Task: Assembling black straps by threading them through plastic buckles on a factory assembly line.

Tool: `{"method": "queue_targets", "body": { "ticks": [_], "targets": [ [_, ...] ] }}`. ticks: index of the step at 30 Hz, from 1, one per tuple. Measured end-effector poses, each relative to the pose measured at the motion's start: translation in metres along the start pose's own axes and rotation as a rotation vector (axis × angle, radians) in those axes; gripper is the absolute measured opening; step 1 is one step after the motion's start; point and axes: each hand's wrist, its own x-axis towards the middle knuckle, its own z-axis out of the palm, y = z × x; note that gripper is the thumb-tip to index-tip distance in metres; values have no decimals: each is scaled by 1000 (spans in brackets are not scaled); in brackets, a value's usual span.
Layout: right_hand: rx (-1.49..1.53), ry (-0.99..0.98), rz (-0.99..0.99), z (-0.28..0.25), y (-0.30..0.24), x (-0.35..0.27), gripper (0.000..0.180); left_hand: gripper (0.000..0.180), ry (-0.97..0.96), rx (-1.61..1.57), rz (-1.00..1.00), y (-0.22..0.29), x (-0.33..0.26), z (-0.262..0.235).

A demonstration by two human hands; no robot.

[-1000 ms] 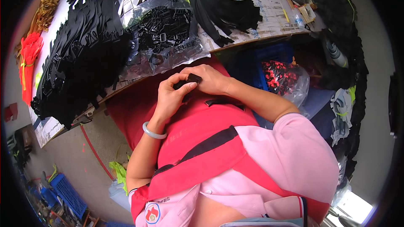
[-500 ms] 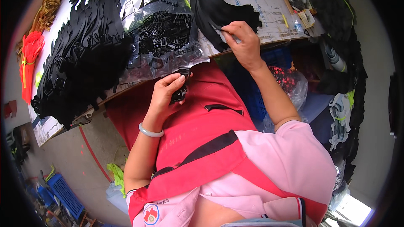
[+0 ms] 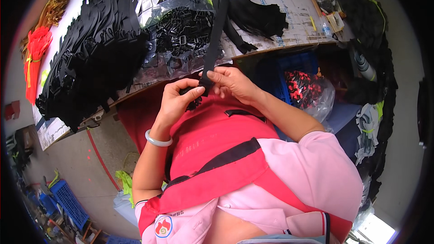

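Close in front of my apron, both hands meet. My left hand (image 3: 174, 101) is closed around several black plastic buckles (image 3: 195, 103), partly covered by its fingers and thumb. Thumb and fingers of my right hand (image 3: 237, 86) pinch the lower end of a black webbing strap (image 3: 214, 40) at the upper buckle. That strap runs up from my hands over the table, crossing the front of a clear plastic bag (image 3: 156, 11) full of loose black buckles. Whether the strap end passes through the buckle is hidden by my fingers.
Black straps with buckles (image 3: 97, 45) lie heaped left of the bag; more loose straps (image 3: 260, 16) lie to its right. The table edge (image 3: 289, 47) runs just beyond my hands. Beneath it are a blue crate (image 3: 300, 61) and a bag of red-and-black pieces (image 3: 307, 88).
My right hand has come down and left from the right strap pile, bringing one strap to the buckle in my left hand. My left hand has stayed nearly in place.
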Motion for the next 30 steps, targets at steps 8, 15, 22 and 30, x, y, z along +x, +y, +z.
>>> {"method": "queue_targets", "body": {
  "ticks": [8, 15, 22, 30],
  "targets": [
    [74, 82, -313, -10, -73, 31, 24, 13, -6, -51, -81, -18, -26, -35],
    [73, 37, -496, -42, -110, 49, 29, 15, -35, -226, -91, -25, -39, -44],
    [-263, 70, -69, -5, -57, 45, 52, 13, -63, -358, -61, -36, -44, -50],
    [-390, 15, 39, 38, 8, 31, 28, 15, 74, -243, -26, -35, -43, -38]
  ]
}}
